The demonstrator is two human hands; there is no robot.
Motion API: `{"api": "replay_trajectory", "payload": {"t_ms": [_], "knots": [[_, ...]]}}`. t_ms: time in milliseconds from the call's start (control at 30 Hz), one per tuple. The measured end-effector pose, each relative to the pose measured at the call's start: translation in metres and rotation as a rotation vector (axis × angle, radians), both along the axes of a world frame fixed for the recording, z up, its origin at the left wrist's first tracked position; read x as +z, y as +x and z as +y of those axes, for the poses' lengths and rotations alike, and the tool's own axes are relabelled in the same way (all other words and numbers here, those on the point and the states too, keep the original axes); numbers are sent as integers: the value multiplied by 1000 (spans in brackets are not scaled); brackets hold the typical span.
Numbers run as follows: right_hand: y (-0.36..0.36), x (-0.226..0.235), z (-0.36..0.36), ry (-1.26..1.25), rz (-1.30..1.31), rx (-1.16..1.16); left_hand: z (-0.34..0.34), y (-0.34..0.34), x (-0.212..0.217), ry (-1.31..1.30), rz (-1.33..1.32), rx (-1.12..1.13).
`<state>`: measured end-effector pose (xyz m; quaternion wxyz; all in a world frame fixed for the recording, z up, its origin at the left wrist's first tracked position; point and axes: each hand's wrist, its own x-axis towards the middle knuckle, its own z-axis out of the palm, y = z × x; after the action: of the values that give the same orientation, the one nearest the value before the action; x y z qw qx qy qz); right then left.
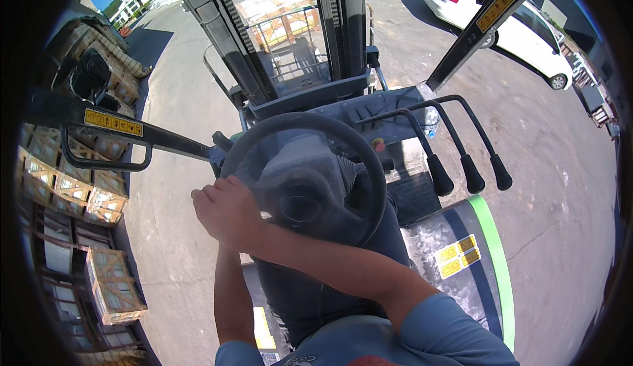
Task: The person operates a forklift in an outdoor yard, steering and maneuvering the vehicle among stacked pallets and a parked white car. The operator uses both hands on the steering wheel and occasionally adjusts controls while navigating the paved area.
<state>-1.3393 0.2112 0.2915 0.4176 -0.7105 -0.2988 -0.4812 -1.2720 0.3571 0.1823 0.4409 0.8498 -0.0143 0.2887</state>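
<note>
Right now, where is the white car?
In the head view, the white car is at the upper right, partly behind the slanted black post, beyond the three black-knobbed levers to the right of the steering wheel.

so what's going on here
A person sits at the controls of a forklift. The right hand is closed on the left side of the steering wheel. The left forearm reaches up beneath it; the left hand cannot be made out. The three levers to the right are untouched.
</note>
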Motion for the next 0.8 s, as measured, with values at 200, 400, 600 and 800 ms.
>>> {"api": "replay_trajectory", "payload": {"t_ms": [200,400,600,800], "knots": [[17,10,-1,66,-53,-57,-11,-1,10,10,-13,-14],[10,8,6,62,-29,-53,-3,-6,8,29,-8,-19],[10,11,6,77,-48,-49,3,-4,9,36,6,-27],[25,19,-4,78,-102,-84,4,5,2,45,2,-28]]}}
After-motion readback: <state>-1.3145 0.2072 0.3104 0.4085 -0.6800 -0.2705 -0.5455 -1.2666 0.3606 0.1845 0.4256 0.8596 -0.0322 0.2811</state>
